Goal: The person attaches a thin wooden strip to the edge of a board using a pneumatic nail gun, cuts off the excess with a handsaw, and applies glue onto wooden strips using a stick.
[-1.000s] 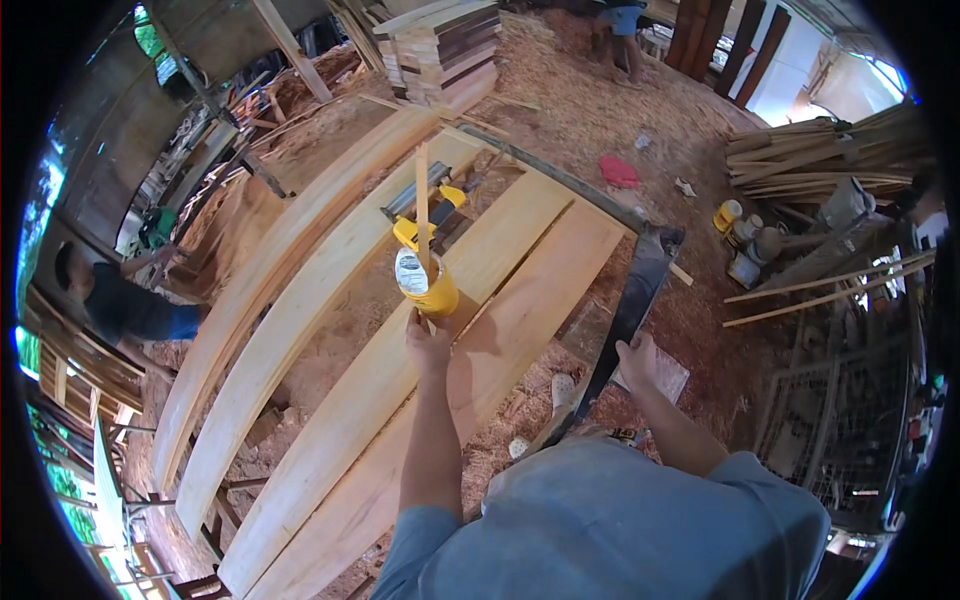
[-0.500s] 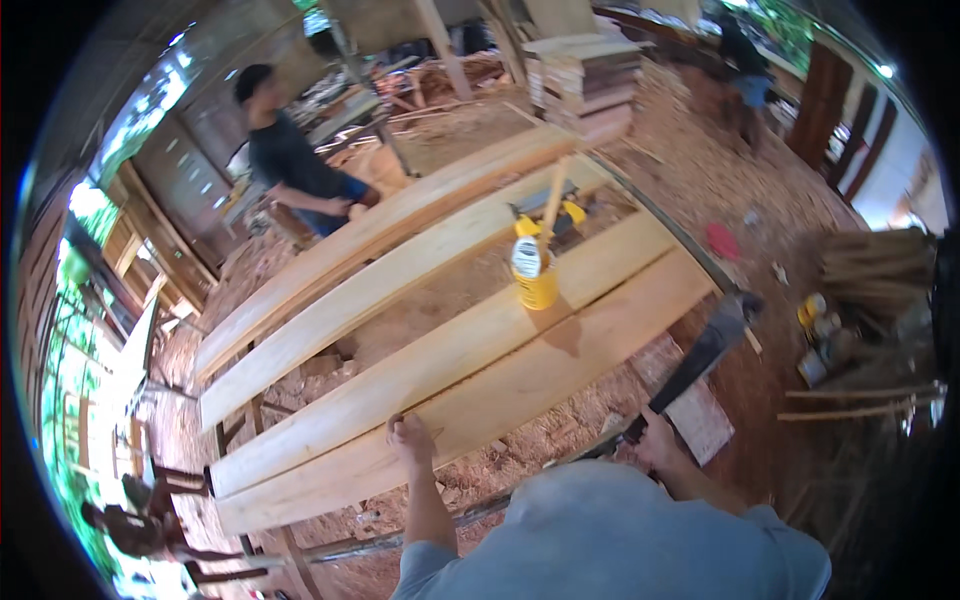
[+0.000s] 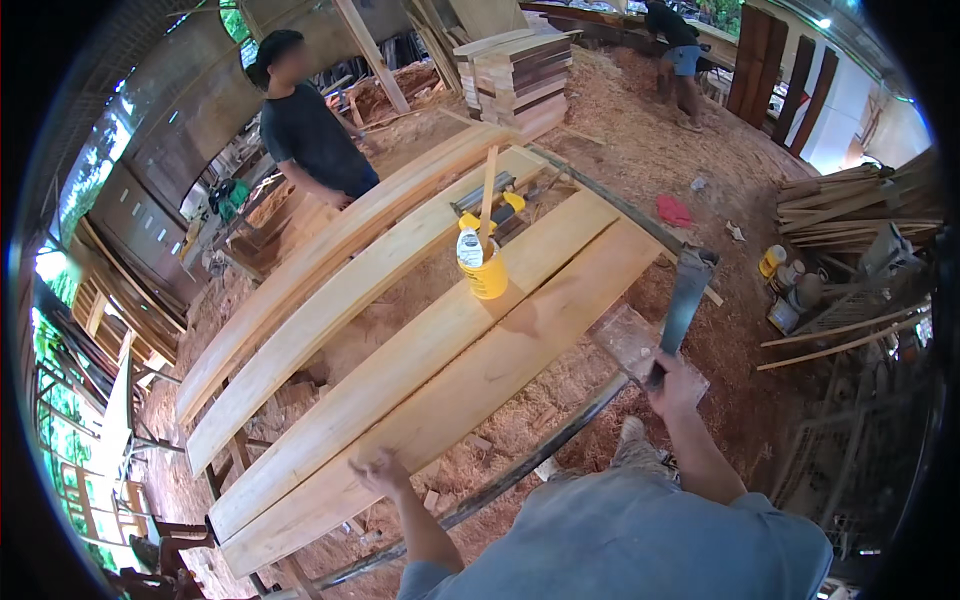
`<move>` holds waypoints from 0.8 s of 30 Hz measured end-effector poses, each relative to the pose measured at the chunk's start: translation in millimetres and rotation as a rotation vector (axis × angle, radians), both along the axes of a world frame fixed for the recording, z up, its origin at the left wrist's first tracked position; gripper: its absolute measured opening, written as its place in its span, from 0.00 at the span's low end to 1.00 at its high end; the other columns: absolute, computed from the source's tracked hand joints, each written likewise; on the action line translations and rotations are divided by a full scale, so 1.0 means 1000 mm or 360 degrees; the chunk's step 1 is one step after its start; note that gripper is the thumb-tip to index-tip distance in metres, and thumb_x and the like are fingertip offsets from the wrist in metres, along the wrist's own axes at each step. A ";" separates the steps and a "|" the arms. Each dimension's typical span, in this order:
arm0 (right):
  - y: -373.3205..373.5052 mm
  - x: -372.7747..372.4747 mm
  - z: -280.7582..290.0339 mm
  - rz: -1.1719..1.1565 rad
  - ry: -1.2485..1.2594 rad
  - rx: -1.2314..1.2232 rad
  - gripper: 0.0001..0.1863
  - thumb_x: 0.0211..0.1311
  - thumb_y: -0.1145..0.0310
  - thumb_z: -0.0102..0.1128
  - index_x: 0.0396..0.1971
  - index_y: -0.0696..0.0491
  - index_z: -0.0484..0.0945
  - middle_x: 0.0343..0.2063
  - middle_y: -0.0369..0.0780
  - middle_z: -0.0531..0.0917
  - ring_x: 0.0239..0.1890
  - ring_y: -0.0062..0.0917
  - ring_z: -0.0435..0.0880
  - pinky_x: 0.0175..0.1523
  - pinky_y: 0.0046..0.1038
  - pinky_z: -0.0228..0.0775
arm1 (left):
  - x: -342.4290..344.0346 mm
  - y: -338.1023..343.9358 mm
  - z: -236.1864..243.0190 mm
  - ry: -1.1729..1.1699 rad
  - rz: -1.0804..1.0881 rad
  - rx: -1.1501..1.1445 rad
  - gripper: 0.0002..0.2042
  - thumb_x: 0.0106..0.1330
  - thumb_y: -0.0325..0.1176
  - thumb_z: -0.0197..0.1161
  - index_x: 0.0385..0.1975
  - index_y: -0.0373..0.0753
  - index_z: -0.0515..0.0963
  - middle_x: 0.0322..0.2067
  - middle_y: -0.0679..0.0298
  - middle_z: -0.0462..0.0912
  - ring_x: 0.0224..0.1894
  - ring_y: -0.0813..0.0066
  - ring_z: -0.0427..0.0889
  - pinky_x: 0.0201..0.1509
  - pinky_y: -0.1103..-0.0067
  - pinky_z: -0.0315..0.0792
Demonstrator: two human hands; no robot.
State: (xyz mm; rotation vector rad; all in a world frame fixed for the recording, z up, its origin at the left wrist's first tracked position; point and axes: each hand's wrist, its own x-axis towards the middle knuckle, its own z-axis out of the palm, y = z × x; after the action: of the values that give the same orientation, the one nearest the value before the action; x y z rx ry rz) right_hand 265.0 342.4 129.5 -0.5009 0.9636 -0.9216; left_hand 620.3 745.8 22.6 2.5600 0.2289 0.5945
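My right hand (image 3: pixel 676 381) grips the handle of a hand saw (image 3: pixel 684 303), whose blade points up and away over the sawdust floor. With fingers apart and nothing in it, my left hand (image 3: pixel 378 470) hovers just above the nearest of several long pale planks (image 3: pixel 480 375) laid side by side on trestles. A yellow bucket (image 3: pixel 487 275) stands on the planks farther along, holding a white bottle (image 3: pixel 469 247) and an upright wooden stick (image 3: pixel 487 190).
A person in a dark shirt (image 3: pixel 311 135) stands at the far side of the planks. Another person (image 3: pixel 676 45) bends over at the back. Stacked boards (image 3: pixel 520 75) lie behind; timber offcuts and tins (image 3: pixel 790 285) sit at the right. Sawdust covers the floor.
The view has swung left, so the planks and bucket sit more to the right. My left hand left the bucket and came back to the near plank. The saw stays in my right hand.
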 end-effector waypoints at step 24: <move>-0.099 -0.405 -0.055 -0.0623 -0.0567 0.0077 0.11 0.72 0.63 0.52 0.27 0.45 0.74 0.19 0.29 0.75 0.21 0.19 0.71 0.31 0.28 0.65 | -0.085 0.007 -0.062 0.0180 0.0205 -0.2582 0.31 0.70 0.57 0.57 0.61 0.38 0.69 0.55 0.54 0.76 0.53 0.54 0.77 0.50 0.55 0.76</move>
State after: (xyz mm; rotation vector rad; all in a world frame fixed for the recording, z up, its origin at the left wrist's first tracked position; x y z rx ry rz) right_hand -140.3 242.9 74.7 -0.0961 0.7654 -1.2861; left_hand 535.1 752.9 -39.4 0.9951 0.5978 0.1177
